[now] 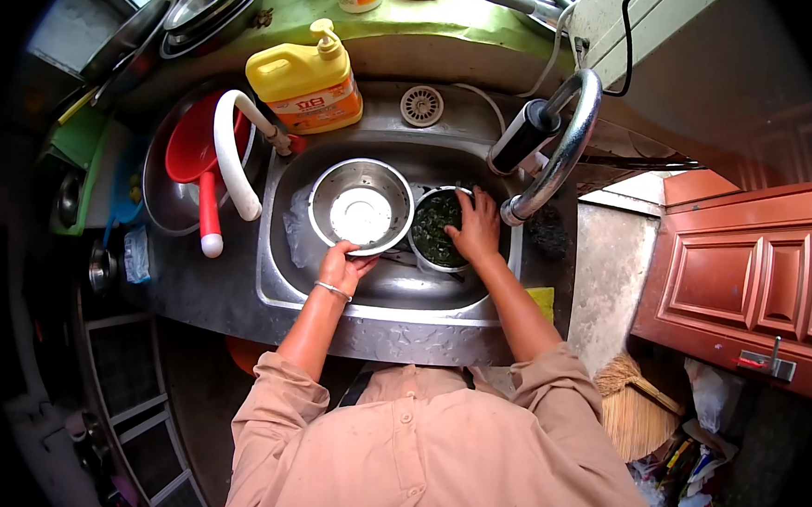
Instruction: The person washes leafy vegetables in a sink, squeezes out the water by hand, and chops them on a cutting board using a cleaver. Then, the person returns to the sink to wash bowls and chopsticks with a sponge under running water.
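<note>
Inside the steel sink [279,278] are two round containers side by side. My left hand [343,270] grips the near rim of a steel bowl [335,198], which looks empty inside. To its right, a white-rimmed bowl holds dark green leaves [434,223]. My right hand [475,228] lies over the right side of that bowl, fingers spread on the leaves and rim. A clear plastic bag [299,228] is at the sink's left wall, partly behind the steel bowl.
A white faucet [235,155] and a chrome faucet [571,143] reach in from either side. Behind stand a yellow detergent jug [304,89] and a drain strainer [421,106]. A red ladle [207,199] rests in a large bowl at left. A yellow cloth [542,302] lies right.
</note>
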`<state>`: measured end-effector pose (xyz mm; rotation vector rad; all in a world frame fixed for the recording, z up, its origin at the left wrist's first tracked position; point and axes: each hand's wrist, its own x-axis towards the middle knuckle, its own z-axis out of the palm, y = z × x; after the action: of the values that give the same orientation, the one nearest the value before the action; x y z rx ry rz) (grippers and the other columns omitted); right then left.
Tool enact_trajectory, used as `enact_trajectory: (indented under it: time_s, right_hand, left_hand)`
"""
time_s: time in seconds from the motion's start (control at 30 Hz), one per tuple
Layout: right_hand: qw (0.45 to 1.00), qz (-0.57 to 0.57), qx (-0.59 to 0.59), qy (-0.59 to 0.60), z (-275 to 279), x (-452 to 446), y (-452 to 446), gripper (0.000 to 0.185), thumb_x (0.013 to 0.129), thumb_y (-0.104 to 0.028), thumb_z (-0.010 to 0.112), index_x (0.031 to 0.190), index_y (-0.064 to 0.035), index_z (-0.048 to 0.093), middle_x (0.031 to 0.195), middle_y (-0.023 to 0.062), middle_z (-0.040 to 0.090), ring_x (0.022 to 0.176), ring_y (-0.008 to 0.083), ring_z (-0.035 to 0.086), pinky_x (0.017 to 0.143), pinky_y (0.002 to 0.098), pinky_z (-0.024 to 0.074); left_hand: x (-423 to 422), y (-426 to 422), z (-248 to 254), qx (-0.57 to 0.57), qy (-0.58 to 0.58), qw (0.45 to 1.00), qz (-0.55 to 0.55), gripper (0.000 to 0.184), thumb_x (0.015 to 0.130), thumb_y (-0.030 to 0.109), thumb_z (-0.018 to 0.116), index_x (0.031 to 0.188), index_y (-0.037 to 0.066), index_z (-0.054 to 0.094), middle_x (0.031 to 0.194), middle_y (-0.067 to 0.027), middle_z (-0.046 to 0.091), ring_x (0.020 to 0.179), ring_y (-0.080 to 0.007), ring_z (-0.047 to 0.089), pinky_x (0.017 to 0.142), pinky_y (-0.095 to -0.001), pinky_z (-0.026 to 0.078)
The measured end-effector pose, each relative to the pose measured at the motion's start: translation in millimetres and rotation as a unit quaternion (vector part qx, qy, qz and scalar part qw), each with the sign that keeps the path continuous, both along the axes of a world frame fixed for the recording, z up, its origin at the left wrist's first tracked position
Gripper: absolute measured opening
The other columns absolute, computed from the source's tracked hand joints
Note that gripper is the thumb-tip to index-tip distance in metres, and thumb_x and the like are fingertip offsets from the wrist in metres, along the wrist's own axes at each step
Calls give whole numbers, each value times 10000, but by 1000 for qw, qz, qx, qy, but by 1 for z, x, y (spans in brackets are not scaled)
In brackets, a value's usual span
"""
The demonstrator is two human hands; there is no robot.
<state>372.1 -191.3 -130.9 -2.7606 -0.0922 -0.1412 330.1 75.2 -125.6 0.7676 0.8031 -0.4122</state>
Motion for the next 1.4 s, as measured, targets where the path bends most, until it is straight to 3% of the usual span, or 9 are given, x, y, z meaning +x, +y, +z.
enact_trajectory:
  time_s: [0.1, 0.2, 0.3, 0.53, 0.73, 0.8, 1.03, 1.13, 1.4]
  right_hand:
    - [992, -81, 88, 47, -58, 17, -13, 640, 751, -153, 653, 1332, -127, 384, 1248, 198, 456, 1041, 396, 528, 819, 468, 470]
    - [994, -71, 19, 82, -73, 27, -23, 492, 742, -11, 544, 1208, -149, 469, 1022, 181, 602, 926, 375, 595, 756, 470, 485]
    - [971, -92, 44, 216, -59, 28, -18, 459, 818, -124, 483, 1237, -310, 464, 1183, 169, 535, 1055, 399, 538, 846, 455, 455]
    - [966, -121, 70, 219, -38, 9, -9, 461, 730, -46, 524, 1149, -237, 497, 983, 153, 639, 940, 383, 601, 766, 488, 480]
    - [942, -121, 110, 292, -93, 19, -24, 500, 699, -33, 549, 1185, -144, 517, 1049, 184, 625, 988, 350, 595, 839, 404, 466]
    - [939, -95, 244, 223, -106, 15, -25, 477, 681, 15, 532, 1143, -105, 547, 1006, 174, 639, 966, 316, 613, 820, 367, 466]
    - [939, -50, 299, 161, -66, 9, -7, 446, 664, 21, 545, 1094, -94, 587, 878, 151, 649, 835, 288, 624, 752, 349, 470]
    - [931, -50, 251, 260, -1, 5, 18, 463, 702, -44, 534, 1155, -131, 567, 1030, 207, 624, 982, 377, 586, 841, 415, 462]
    - [924, -70, 242, 286, -31, -20, 91, 462, 693, -4, 539, 1138, -115, 589, 1038, 192, 633, 997, 340, 598, 848, 395, 465]
  left_hand:
    - [-3, 8, 11, -3, -12, 1000, 8, 369, 775, 45, 479, 1132, -50, 471, 1078, -215, 595, 978, -369, 610, 946, -500, 443]
    - [-9, 17, 28, -14, -33, 999, 24, 387, 776, 25, 481, 1153, -51, 450, 1073, -201, 590, 953, -348, 618, 896, -486, 477]
    - [-15, 25, 39, 9, -36, 999, 21, 380, 778, 33, 474, 1148, -53, 468, 1102, -202, 589, 1007, -344, 601, 945, -487, 449]
    - [-7, 13, 46, 11, -50, 998, -43, 365, 792, 28, 463, 1145, -63, 458, 1094, -200, 590, 983, -331, 611, 927, -486, 471]
    - [5, -5, 52, -17, -63, 995, -72, 347, 792, 24, 451, 1128, -63, 466, 1081, -200, 596, 964, -336, 620, 921, -488, 475]
    - [6, -4, 61, -14, -65, 995, -73, 346, 790, 23, 451, 1125, -61, 467, 1084, -200, 595, 964, -335, 620, 920, -486, 476]
    - [-4, 20, 75, 7, -77, 996, -39, 386, 777, 13, 467, 1155, -58, 437, 1105, -194, 572, 953, -326, 618, 878, -463, 504]
    - [-10, 28, 80, 2, -81, 996, -32, 396, 775, 15, 469, 1164, -54, 434, 1109, -194, 573, 964, -327, 615, 878, -462, 503]
    - [-15, 28, 79, -12, -67, 997, -39, 391, 789, 11, 445, 1171, -70, 434, 1122, -213, 576, 1017, -355, 594, 938, -507, 462]
